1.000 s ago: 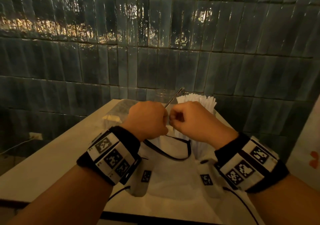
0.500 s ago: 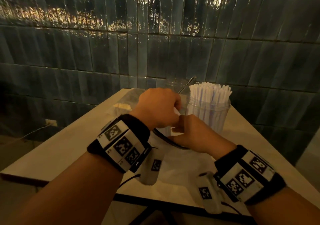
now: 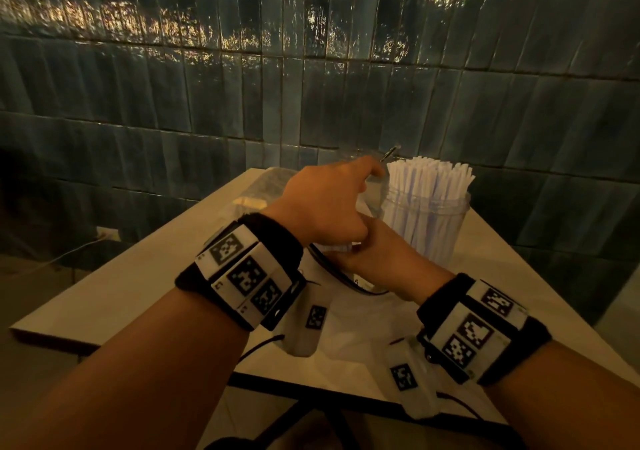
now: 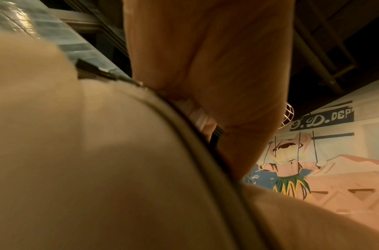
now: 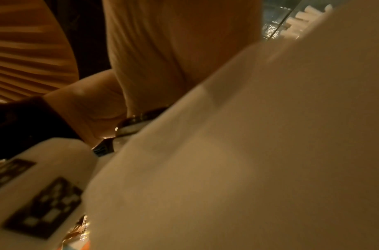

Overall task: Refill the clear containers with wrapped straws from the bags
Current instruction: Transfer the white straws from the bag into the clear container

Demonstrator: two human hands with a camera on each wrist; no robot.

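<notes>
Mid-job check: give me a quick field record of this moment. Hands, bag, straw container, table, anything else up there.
left hand: raised over the bag mouth, fingers curled; what it holds is hidden
right hand: lower, partly under the left hand, at the bag's dark-edged opening; grip unclear
bag: white, lying on the table in front of the container
clear container: upright, packed with white wrapped straws standing above its rim
table: light top, set against a dark tiled wall
other: clear plastic packet at the far left of the table, contents unclear
</notes>
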